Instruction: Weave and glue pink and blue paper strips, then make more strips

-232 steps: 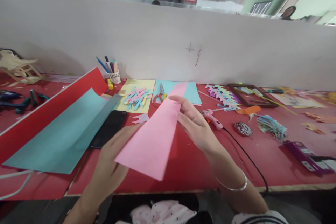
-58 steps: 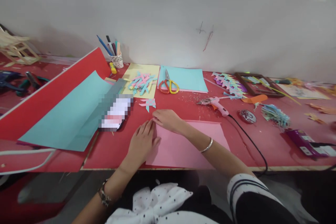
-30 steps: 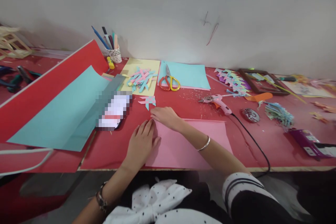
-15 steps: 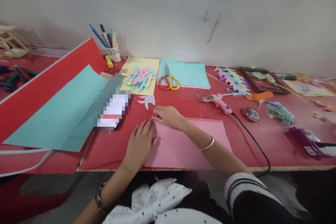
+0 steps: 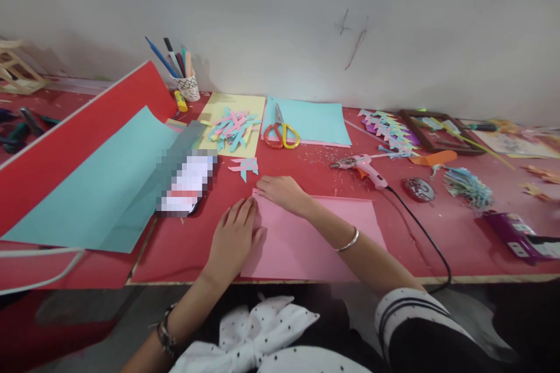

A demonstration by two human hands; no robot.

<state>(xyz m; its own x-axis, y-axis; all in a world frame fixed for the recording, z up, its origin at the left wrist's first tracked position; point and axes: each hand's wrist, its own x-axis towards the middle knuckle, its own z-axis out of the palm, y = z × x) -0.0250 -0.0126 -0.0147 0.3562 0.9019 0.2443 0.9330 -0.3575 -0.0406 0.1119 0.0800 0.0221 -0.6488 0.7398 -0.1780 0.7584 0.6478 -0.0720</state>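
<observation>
A pink sheet of paper (image 5: 319,239) lies in front of me at the table's near edge, with a narrow folded strip along its far edge. My left hand (image 5: 236,233) rests flat over the sheet's left side, fingers stretched out and thumb on the paper. At the far left corner, my right hand (image 5: 282,192) has its fingers together, pressed down on the folded strip; its fingertips are partly hidden. Just beyond it is a small woven piece of pink and blue strips (image 5: 245,168).
Scissors (image 5: 281,135) lie on blue paper (image 5: 319,116), beside a pile of paper strips (image 5: 234,128). A phone (image 5: 188,183) is at left. At right are a pink glue gun (image 5: 367,170) with a black cord, a paper chain (image 5: 389,128) and a purple box (image 5: 516,236).
My right fingertips have shifted very slightly to the right along the folded strip. My left hand stays in place, and the view has tilted a little.
</observation>
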